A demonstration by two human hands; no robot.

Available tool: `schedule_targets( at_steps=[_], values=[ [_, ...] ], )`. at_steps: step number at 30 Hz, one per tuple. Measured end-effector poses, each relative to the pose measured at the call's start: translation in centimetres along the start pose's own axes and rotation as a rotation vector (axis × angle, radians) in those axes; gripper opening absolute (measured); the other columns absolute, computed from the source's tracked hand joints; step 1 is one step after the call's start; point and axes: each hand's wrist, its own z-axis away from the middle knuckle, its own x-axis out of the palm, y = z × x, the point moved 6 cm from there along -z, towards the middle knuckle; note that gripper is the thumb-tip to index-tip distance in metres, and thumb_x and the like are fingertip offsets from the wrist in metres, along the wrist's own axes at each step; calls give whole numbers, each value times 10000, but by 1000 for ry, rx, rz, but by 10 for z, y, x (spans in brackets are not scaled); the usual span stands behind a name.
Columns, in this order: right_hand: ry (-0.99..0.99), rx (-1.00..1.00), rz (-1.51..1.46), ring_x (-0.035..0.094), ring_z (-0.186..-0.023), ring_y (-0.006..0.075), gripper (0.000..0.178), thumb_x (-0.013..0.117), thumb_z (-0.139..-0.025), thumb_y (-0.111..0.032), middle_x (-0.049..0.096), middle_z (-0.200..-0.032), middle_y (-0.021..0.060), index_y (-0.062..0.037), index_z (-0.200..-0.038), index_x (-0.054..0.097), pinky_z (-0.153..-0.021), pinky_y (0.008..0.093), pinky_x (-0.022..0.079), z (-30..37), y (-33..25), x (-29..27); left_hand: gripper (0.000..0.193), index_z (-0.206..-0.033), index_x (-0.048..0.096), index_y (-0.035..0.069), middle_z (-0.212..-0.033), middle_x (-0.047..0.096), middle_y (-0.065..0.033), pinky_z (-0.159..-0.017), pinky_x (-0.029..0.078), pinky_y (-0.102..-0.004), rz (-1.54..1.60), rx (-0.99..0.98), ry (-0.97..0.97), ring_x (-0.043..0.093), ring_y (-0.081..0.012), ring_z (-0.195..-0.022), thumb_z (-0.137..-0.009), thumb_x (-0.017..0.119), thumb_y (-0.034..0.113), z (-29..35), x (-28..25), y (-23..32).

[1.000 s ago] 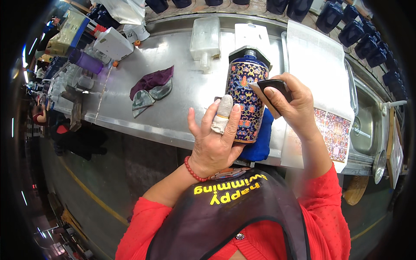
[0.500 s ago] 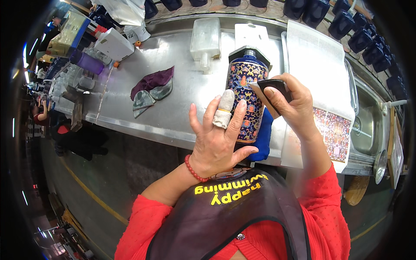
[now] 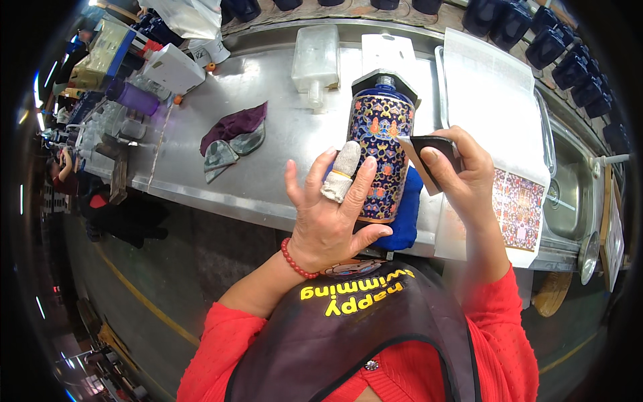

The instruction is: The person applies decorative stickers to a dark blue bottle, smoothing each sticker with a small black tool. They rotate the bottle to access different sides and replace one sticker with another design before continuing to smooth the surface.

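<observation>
A dark blue bottle (image 3: pixel 382 157) with a colourful floral pattern lies on the steel worktop, its neck pointing away from me. My left hand (image 3: pixel 328 208) rests along its left edge, fingers spread, with a grey cloth cover (image 3: pixel 343 171) banded around one finger. In my right hand (image 3: pixel 462 167) is a flat scraper (image 3: pixel 429 161) with a black grip, pinched between thumb and fingers. The scraper's edge is close to the bottle's right side; whether it touches, I cannot tell. A blue cloth (image 3: pixel 405 224) sits under the bottle's near right side, and a dark angular support (image 3: pixel 402 82) is behind its neck.
White paper sheets (image 3: pixel 485 100) lie to the right, with a patterned sheet (image 3: pixel 519 208) near the sink (image 3: pixel 562 208). A clear bottle (image 3: pixel 315 60) and purple and green cloths (image 3: pixel 234 137) lie left. Several dark blue containers (image 3: pixel 569 70) line the back.
My right hand with the scraper has moved slightly right and nearer to me, away from the bottle's middle. My left hand has shifted a little left and stays against the bottle.
</observation>
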Motion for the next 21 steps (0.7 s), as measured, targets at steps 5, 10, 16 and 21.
schedule_targets(
  at_steps=[5, 10, 16, 21],
  values=[
    [-1, 36, -30, 558, -720, 41, 163, 718, -955, -104, 626, -844, 6, 33, -1027, 666, -622, 189, 422, 9, -2, 1, 879, -1468, 545, 69, -1414, 577, -168, -1196, -12, -617, -35, 12, 1, 381, -377, -1396, -928, 452, 757, -1, -3, -1],
    [-46, 4, 43, 561, -723, 46, 174, 718, -954, -118, 628, -840, 6, 31, -1029, 671, -626, 191, 420, 12, -11, 2, 863, -1450, 567, 72, -1386, 597, -171, -1198, 0, -614, -27, 9, 19, 389, -371, -1391, -936, 439, 753, -2, -5, -3],
    [-37, 81, 56, 593, -766, 47, 172, 711, -931, -58, 673, -888, 35, 30, -1071, 666, -664, 199, 462, 14, -12, 4, 762, -1371, 646, 92, -1355, 611, -191, -1207, 29, -596, 5, 55, 63, 419, -363, -1372, -958, 466, 707, -1, -8, -5],
    [-56, 32, 79, 613, -793, 55, 197, 712, -912, -30, 686, -905, 38, 26, -1094, 660, -692, 217, 492, 9, -22, 10, 616, -1286, 688, 105, -1333, 624, -195, -1198, 78, -593, 109, 62, 116, 462, -367, -1330, -964, 547, 611, -4, -11, -10]
  ],
)
